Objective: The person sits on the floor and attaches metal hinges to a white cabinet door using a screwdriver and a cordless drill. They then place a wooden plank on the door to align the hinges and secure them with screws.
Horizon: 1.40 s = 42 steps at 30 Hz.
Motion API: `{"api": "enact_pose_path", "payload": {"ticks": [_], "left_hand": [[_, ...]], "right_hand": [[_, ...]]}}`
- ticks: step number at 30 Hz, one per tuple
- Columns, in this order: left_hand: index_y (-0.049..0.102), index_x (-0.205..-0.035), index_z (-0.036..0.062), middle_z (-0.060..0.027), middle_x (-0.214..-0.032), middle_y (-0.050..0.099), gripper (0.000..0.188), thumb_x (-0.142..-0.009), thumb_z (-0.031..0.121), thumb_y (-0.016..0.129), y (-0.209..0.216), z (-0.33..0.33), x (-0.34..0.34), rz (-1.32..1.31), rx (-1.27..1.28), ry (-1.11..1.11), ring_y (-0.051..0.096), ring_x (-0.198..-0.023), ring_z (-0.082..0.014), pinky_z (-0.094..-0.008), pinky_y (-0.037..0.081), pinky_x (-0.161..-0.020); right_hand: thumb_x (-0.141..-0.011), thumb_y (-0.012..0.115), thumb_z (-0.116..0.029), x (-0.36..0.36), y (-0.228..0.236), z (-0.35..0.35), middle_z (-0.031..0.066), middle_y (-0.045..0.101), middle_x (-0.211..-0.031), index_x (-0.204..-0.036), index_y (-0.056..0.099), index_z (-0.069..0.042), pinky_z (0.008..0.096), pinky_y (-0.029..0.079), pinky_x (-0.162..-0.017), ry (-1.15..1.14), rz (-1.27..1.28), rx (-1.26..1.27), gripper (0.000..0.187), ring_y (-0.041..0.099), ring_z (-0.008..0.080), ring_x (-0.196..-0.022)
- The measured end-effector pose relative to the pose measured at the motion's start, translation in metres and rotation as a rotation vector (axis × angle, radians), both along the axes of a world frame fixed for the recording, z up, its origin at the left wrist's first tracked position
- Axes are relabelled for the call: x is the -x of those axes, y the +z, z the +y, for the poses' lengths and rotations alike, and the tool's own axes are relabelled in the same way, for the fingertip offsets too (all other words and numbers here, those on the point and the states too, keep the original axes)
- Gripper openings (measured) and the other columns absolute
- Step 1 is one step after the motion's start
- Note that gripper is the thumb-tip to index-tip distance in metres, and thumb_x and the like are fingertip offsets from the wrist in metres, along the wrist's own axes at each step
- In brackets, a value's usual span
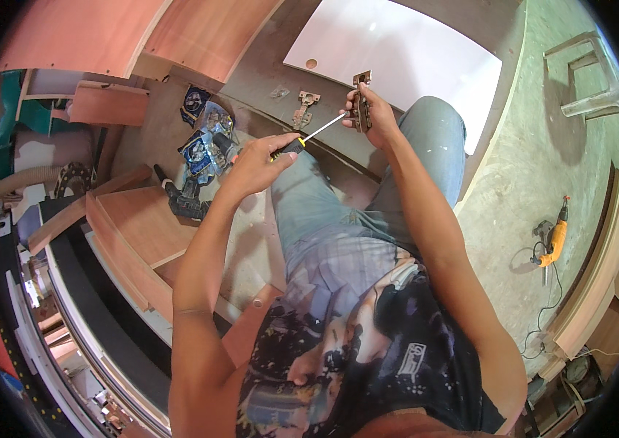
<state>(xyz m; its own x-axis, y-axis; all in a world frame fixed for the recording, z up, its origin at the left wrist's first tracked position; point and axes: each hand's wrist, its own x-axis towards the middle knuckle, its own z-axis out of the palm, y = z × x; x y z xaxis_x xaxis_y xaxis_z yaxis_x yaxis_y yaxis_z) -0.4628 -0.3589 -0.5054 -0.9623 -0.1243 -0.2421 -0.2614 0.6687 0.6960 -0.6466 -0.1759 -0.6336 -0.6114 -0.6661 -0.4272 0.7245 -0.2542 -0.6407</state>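
Note:
My left hand [254,166] grips a screwdriver [315,131] with a black and yellow handle, its steel shaft pointing right. The tip meets a metal cabinet hinge [362,102] that my right hand [371,115] holds upright in front of me. Both hands are raised above my knees, which are in blue jeans. Just beyond the hinge lies a white board [411,51] with a round hole near its left corner.
Another hinge [306,108] lies on the floor by the white board. Blue screw packets [203,139] and a dark cordless drill [182,197] sit left. Reddish wood panels [130,233] lie at left. An orange corded drill [554,241] and a stool [586,73] are at right.

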Motion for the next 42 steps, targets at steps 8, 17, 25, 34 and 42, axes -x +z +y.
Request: {"api": "enact_pose_path", "payload": {"ticks": [8,17,25,34,42], "left_hand": [[0.064,-0.123,0.0041,-0.0175,-0.12,0.066,0.041,-0.084,0.019,0.067,0.013,0.01,0.008,-0.153,0.005,0.064,0.064,-0.112,-0.0299,-0.0351,0.047,-0.096],[0.065,-0.124,0.0129,-0.0114,-0.102,0.069,0.042,-0.083,0.018,0.068,0.01,0.009,0.009,0.018,0.175,-0.086,0.067,-0.089,-0.0303,-0.0368,0.051,-0.079],[0.062,-0.12,0.0136,-0.0071,-0.08,0.052,0.039,-0.081,0.016,0.066,0.019,0.017,0.007,0.21,0.745,-0.362,0.059,-0.069,-0.0277,-0.0387,0.049,-0.057],[0.061,-0.12,0.0103,-0.0046,-0.081,0.052,0.04,-0.08,0.013,0.06,0.029,0.024,0.012,0.367,1.07,-0.558,0.06,-0.065,-0.0187,-0.0323,0.051,-0.052],[0.053,-0.124,0.0124,-0.0103,-0.077,0.054,0.038,-0.086,0.012,0.057,0.023,0.027,0.012,0.135,1.006,-0.546,0.063,-0.058,-0.0268,-0.0395,0.051,-0.049]], "right_hand": [[-0.1,0.048,-0.046,-0.005,0.0,0.002,0.0015,0.06,-0.078,-0.094,0.059,-0.01,0.0308,0.06,-0.061,0.055,0.032,-0.022,0.039,0.066,0.0151,-0.073],[-0.101,0.047,-0.045,-0.006,0.005,0.003,0.0022,0.059,-0.081,-0.094,0.059,-0.009,0.0304,0.06,-0.062,0.1,0.076,-0.045,0.039,0.063,0.0133,-0.071],[-0.101,0.045,-0.045,-0.01,0.007,0.0,0.0039,0.054,-0.081,-0.09,0.054,-0.007,0.0344,0.06,-0.062,0.114,0.085,-0.015,0.04,0.059,0.0164,-0.068],[-0.102,0.044,-0.044,-0.009,0.012,0.006,0.0027,0.057,-0.082,-0.09,0.052,-0.009,0.037,0.062,-0.068,0.204,0.022,-0.01,0.038,0.062,0.0157,-0.073],[-0.102,0.045,-0.042,-0.014,0.003,0.007,0.0022,0.058,-0.08,-0.089,0.054,-0.008,0.0382,0.063,-0.066,0.227,-0.013,-0.028,0.037,0.063,0.0152,-0.074]]}}
